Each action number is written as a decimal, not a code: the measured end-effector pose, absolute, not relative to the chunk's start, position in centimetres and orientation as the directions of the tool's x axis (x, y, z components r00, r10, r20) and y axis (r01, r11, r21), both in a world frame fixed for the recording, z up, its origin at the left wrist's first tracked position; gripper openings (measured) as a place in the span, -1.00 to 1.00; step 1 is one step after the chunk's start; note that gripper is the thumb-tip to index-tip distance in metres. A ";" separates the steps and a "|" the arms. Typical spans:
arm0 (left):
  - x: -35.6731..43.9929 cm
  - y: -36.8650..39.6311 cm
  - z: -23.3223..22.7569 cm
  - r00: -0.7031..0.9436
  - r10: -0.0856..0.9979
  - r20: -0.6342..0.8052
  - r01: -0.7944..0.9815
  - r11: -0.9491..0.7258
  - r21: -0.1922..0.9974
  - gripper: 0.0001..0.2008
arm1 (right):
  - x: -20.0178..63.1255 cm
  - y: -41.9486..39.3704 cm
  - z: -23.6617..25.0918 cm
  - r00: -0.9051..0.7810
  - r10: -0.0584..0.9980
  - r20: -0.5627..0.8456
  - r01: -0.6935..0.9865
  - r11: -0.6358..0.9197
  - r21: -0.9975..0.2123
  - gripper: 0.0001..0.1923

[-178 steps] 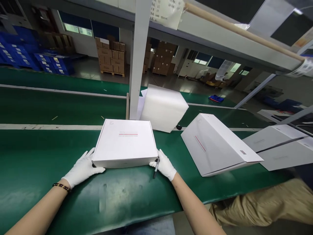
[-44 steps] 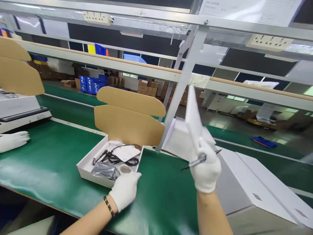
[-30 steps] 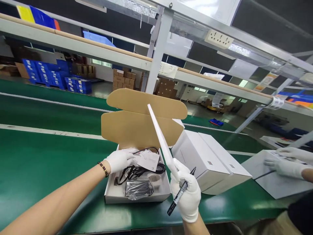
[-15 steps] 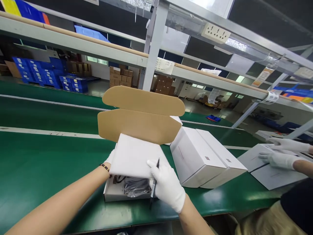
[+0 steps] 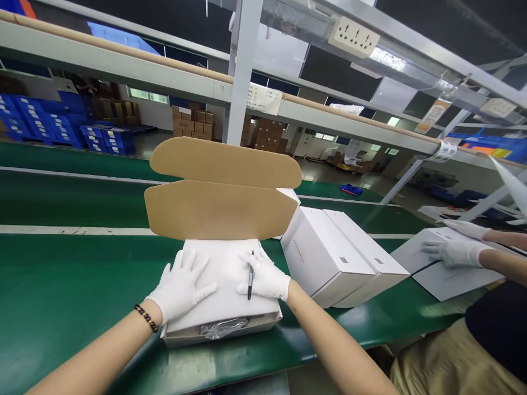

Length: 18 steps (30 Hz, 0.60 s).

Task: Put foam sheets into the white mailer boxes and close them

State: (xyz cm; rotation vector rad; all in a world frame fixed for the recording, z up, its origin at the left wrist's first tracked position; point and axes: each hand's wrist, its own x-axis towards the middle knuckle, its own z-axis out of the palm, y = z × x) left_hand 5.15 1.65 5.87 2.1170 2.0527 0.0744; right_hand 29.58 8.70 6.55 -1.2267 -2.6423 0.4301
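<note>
A white foam sheet (image 5: 222, 271) lies over the contents of an open cardboard box (image 5: 259, 325), whose brown lid stands raised at the back. On the left part of the sheet my left hand (image 5: 180, 286) rests flat in a white glove, fingers spread. My right hand (image 5: 265, 277), gloved too, presses on the sheet's right side and keeps a dark pen (image 5: 250, 282) in its grip. Along the box's front edge, a clear plastic bag (image 5: 224, 328) with something dark inside peeks out under the sheet. The rest of the contents is covered.
Several closed white boxes (image 5: 325, 252) stand on the green work surface (image 5: 82, 285) to the right. Beyond them, a co-worker's gloved hands (image 5: 457, 252) touch other white boxes (image 5: 448, 280). A metal frame post (image 5: 242, 71) rises behind the lid.
The foam sheet has come down from a tilted position to cover the box's contents. My left hand has moved from behind its edge onto its top; the right still has the pen.
</note>
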 end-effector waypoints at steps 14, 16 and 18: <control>5.6 4.0 5.8 0.120 0.982 -0.147 0.988 -0.104 0.112 -0.09 | 27.9 8.3 4.8 -0.616 0.786 0.051 0.737 0.597 -0.318 -0.09; 5.5 4.7 6.2 0.078 0.988 -0.133 0.991 -0.062 0.118 -0.17 | 28.0 9.3 4.6 -0.625 0.772 0.111 0.705 0.620 -0.344 -0.19; 4.4 5.5 7.3 0.014 0.998 0.065 0.985 -0.024 0.170 -0.25 | 28.7 10.4 5.1 -0.533 0.786 0.314 0.658 0.618 -0.431 -0.34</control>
